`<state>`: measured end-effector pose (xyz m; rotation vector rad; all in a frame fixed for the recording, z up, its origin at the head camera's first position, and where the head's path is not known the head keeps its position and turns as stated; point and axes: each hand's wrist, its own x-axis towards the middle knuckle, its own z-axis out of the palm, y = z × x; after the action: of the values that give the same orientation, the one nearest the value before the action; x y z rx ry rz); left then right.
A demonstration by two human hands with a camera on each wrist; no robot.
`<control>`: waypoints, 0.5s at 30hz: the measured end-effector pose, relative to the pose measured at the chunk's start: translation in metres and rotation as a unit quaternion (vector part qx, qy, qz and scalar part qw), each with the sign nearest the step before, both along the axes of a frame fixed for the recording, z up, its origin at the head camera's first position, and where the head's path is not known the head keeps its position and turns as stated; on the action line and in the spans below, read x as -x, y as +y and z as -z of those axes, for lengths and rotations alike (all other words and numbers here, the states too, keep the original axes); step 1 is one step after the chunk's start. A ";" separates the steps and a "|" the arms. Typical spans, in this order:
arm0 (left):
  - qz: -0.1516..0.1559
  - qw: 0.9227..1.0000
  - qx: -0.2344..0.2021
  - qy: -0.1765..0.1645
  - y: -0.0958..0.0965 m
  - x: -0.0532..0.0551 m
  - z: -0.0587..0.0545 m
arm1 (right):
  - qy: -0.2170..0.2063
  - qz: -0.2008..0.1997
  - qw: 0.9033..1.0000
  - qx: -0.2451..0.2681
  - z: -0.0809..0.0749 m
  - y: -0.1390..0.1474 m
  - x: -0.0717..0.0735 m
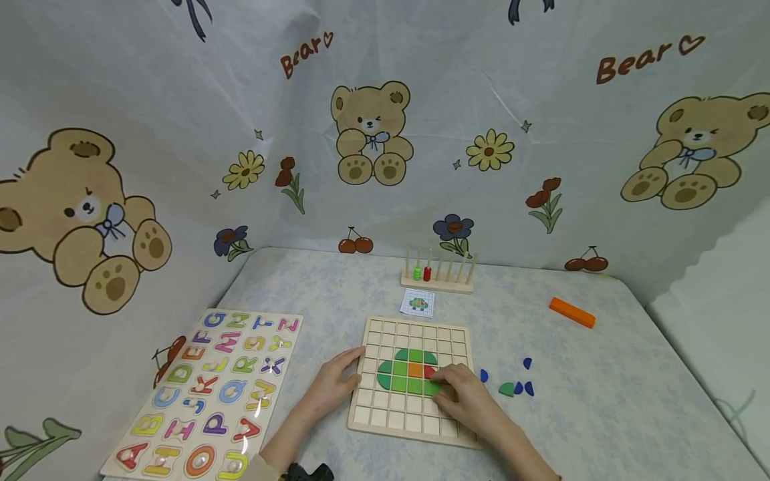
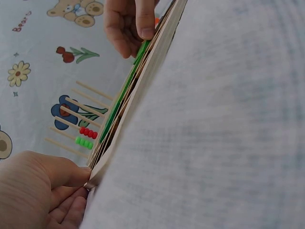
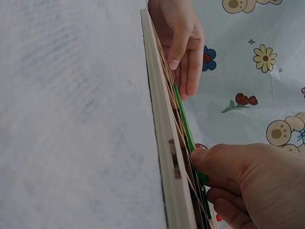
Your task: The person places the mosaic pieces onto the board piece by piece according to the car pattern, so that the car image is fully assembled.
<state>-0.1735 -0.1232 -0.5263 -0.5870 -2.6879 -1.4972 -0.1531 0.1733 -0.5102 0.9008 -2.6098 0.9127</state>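
Observation:
A wooden grid board (image 1: 397,417) lies on the table, with green tiles (image 1: 399,383), an orange square tile (image 1: 415,370) and a red tile (image 1: 429,371) in its cells. My left hand (image 1: 332,386) grips the board's left edge, the thumb on top in the left wrist view. Over the right part of the pattern, my right hand (image 1: 472,401) pinches a green tile (image 3: 203,178) between thumb and finger at the board's surface. Its fingers partly cover the pieces there. Right of the board lie a green quarter-round piece (image 1: 507,389) and several blue half-round pieces (image 1: 529,389).
Behind the board are a pattern card (image 1: 418,303) and a peg stand (image 1: 445,286) with green and red beads. An alphabet board (image 1: 204,394) lies at left. An orange bar (image 1: 572,312) rests at right. A bear-print cloth (image 1: 421,214) hangs behind the table.

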 end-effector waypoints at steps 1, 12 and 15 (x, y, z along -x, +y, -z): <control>0.000 1.000 -0.001 0.000 0.000 0.000 0.000 | 0.004 0.000 1.000 0.001 0.000 0.000 0.000; -0.002 1.000 -0.004 -0.005 0.000 0.000 0.000 | -0.004 0.001 1.000 0.004 0.002 0.000 0.000; -0.003 1.000 -0.004 -0.006 0.000 0.000 0.000 | -0.008 -0.002 1.000 0.006 0.001 0.000 -0.001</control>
<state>-0.1736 -0.1229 -0.5258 -0.5716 -2.6894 -1.5142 -0.1523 0.1730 -0.5113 0.8997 -2.6141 0.9404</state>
